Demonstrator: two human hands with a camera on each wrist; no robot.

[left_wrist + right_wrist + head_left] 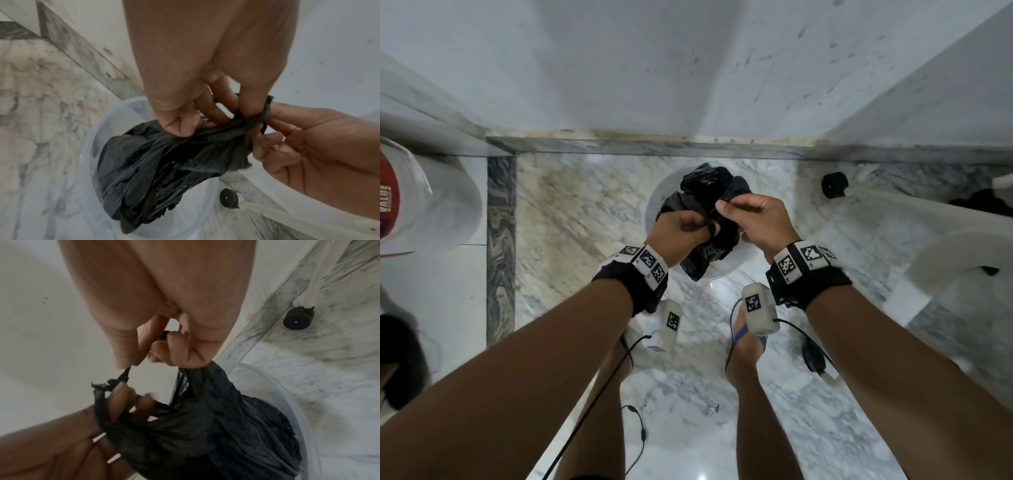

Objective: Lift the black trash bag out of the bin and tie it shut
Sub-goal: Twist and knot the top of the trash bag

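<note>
The black trash bag [709, 212] hangs bunched over a pale translucent bin [654, 205] on the marble floor. My left hand [681, 229] grips the gathered top of the bag, with a twisted strip of plastic wound round its fingers. My right hand [753, 219] pinches another twisted end of the same bag between thumb and forefinger. In the left wrist view the black trash bag [164, 170] droops into the bin [94, 146]. In the right wrist view the black trash bag [226, 426] hangs below my fingers [176, 352], above the bin [304, 418].
White walls meet in a corner just behind the bin. A white plastic chair [945, 240] with a black foot cap [834, 185] stands at the right. A white sack with red print [410, 198] sits at the left. My feet and cables lie below.
</note>
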